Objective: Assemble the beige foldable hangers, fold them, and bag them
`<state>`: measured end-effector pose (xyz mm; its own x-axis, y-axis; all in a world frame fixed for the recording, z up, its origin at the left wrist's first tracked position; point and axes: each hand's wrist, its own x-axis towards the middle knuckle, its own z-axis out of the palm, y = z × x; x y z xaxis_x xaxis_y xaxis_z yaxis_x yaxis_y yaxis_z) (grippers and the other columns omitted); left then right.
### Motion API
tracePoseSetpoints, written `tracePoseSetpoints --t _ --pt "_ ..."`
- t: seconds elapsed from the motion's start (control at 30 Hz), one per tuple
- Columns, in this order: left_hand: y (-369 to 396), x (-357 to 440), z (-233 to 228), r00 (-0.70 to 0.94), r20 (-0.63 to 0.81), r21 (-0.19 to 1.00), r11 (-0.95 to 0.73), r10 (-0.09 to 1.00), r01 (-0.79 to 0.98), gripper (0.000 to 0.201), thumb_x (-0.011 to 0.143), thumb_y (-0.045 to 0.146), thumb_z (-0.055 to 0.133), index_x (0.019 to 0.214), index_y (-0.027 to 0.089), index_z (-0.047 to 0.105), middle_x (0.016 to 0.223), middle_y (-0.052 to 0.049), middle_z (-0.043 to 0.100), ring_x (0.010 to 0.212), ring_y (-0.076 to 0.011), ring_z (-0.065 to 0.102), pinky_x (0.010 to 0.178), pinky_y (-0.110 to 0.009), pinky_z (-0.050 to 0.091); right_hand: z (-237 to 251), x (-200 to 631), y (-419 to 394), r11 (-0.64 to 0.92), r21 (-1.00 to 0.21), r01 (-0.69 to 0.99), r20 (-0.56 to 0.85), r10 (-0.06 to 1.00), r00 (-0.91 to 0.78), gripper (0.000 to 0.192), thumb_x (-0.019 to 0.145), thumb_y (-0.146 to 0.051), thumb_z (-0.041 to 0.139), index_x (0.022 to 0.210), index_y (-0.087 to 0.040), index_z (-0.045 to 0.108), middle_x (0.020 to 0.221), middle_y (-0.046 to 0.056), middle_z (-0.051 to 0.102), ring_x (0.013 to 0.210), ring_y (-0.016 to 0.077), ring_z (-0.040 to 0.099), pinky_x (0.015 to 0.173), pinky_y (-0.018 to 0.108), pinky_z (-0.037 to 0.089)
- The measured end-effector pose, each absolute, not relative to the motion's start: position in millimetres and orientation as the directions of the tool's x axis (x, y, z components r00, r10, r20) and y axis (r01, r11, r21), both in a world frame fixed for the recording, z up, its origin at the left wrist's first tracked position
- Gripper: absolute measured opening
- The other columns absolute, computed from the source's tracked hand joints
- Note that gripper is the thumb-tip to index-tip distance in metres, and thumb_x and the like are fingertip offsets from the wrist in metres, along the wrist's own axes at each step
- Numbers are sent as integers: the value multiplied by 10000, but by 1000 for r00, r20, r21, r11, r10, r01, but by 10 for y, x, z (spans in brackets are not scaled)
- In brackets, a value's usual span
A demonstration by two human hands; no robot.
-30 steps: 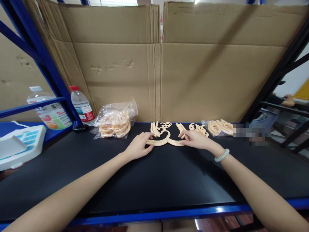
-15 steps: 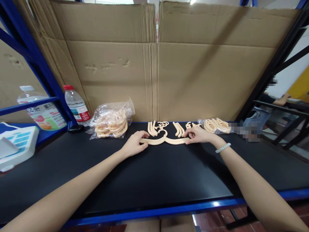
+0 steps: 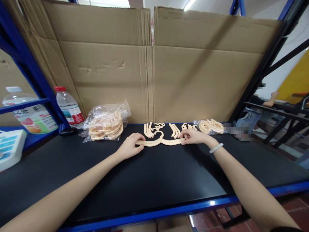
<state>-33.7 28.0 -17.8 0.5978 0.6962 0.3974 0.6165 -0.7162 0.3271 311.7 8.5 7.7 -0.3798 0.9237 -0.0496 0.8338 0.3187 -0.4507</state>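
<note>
A cream-coloured clothes hanger lies across the black tabletop, its hook pointing away from me. My left hand pinches the left arm's end between thumb and fingers. At the other end, my right hand grips the right arm's tip; a pale beaded bracelet circles that wrist. Just behind the hanger are loose curved hanger arms on the left and another group of arms further right. Small hook pieces lie beside the left group, and more hook pieces sit partly behind my right hand.
A clear bag of cream parts stands at the back left, with another bag at the back right. Two bottles, one a red-capped bottle, stand left near the blue frame. Cardboard walls the back. A person sits beyond the right frame.
The camera view has swung slightly to the right, so everything sits a little further left. Both hands keep hold of the hanger's ends, with little other movement.
</note>
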Motion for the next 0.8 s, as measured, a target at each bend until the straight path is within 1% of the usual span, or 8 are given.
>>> tracePoseSetpoints --t 0.4,0.53,0.63,0.73,0.8 --pt "275 -336 -164 598 392 335 -714 699 615 149 735 220 483 850 200 576 866 -25 634 838 -215 555 780 -338 426 60 3106 98 335 -466 819 -29 919 -393 195 690 -255 699 839 -166 609 637 -35 522 578 114 486 537 230 344" --pt "278 -336 -167 587 397 355 -708 706 611 140 729 229 494 836 198 580 853 -29 638 824 -216 564 776 -344 441 55 3096 95 330 -470 819 -24 923 -385 201 682 -253 704 838 -162 616 642 -32 531 577 116 492 531 233 347" --pt "291 -342 -162 562 407 387 -693 720 608 162 741 247 498 867 191 583 851 -35 641 815 -210 589 766 -341 467 66 3100 84 335 -476 813 -14 922 -388 229 674 -273 720 852 -161 628 651 -27 547 584 117 505 540 232 361" --pt "340 -370 -157 533 423 419 -680 732 601 199 776 262 481 932 184 577 896 -43 647 838 -195 613 773 -325 492 100 3110 69 350 -478 806 23 922 -386 252 681 -307 721 866 -157 640 640 -24 555 570 117 507 536 232 367" --pt "400 -401 -160 518 436 430 -676 736 599 215 805 270 461 960 180 580 928 -51 654 857 -189 621 793 -324 499 119 3109 65 363 -471 804 91 926 -365 213 728 -329 677 841 -152 640 616 -20 546 557 120 497 535 238 364"
